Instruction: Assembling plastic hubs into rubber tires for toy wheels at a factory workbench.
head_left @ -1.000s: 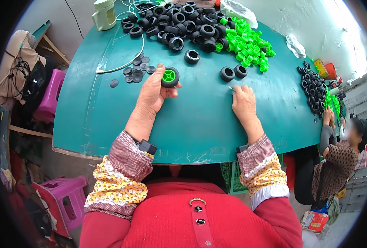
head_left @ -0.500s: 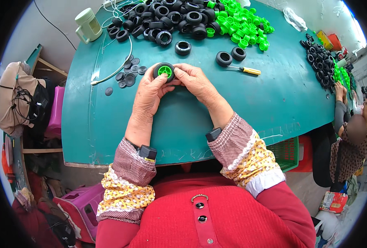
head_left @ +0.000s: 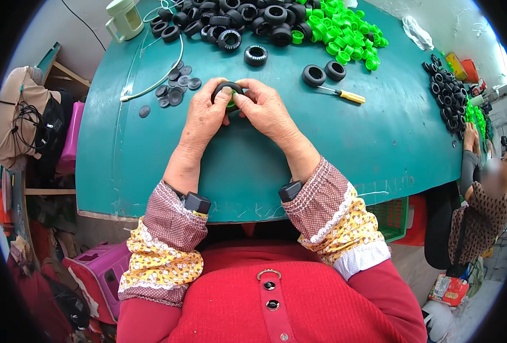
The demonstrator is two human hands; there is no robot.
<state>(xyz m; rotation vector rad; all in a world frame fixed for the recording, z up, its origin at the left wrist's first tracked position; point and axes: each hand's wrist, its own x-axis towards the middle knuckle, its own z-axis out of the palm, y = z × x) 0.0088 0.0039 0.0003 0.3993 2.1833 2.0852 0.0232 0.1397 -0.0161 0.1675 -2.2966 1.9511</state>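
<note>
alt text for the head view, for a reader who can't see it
A person's left hand and right hand hold a black tire with a green hub over a green table. Beyond are a yellow-handled screwdriver, piled black tires and bright green hubs.

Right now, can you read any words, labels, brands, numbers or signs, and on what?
None is clear enough to quote.
Lone black tyre: pale sidewall lettering, too small.
Tyre pile: pale lettering, also too small.
Red package, lower right: print too blurred.
Held wheel: none discernible.
</note>
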